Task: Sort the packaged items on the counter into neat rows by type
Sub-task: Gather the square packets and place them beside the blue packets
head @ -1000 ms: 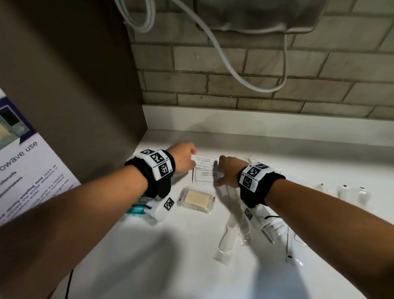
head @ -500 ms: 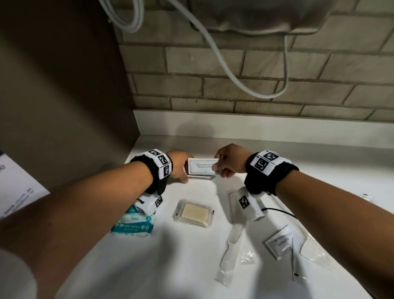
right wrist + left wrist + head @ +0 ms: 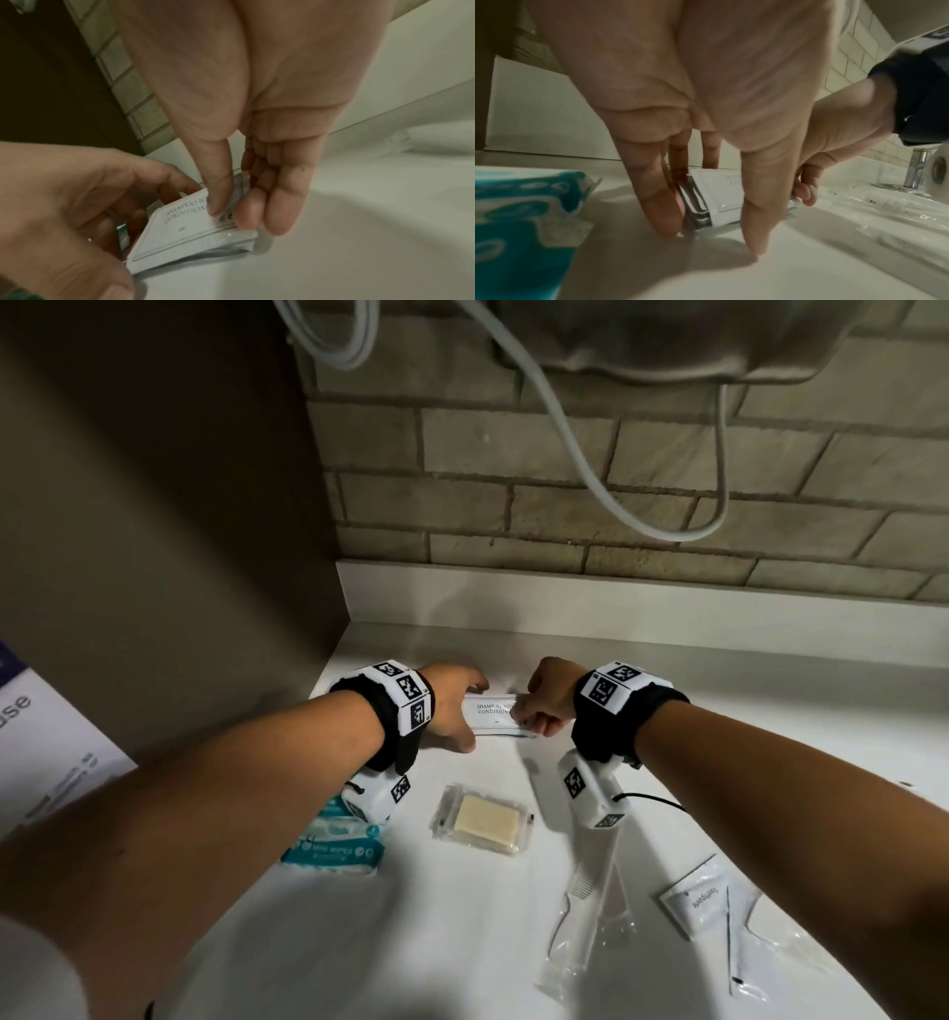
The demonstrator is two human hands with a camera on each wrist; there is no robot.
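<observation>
At the near edge of the white counter [image 3: 462, 942], toward 5 o'clock, a white comb in a clear plastic sleeve [image 3: 580, 906] lies lengthwise; just right of it a white toothpaste sachet [image 3: 696, 901] overlaps a clear wrapper holding a thin stick [image 3: 732, 937]. Toward 9 o'clock sits a teal-and-white wet-wipes pack [image 3: 334, 852], partly under the left wrist camera. Mid-counter, a pale yellow soap bar in clear wrap [image 3: 482, 819] lies flat, apart from the rest. Farther back at 12 o'clock, a small stack of white shampoo-conditioner sachets [image 3: 490, 716] rests on the counter between both hands. Left hand [image 3: 452, 711] brackets its left end, fingers [image 3: 659, 205] and thumb pointing down, tips touching the counter. Right hand [image 3: 549, 698] pinches the right end, thumb [image 3: 218, 190] on top, fingers curled beneath. Beyond: brick-pattern wall [image 3: 565, 495], grey hose [image 3: 580, 454] looping down.
</observation>
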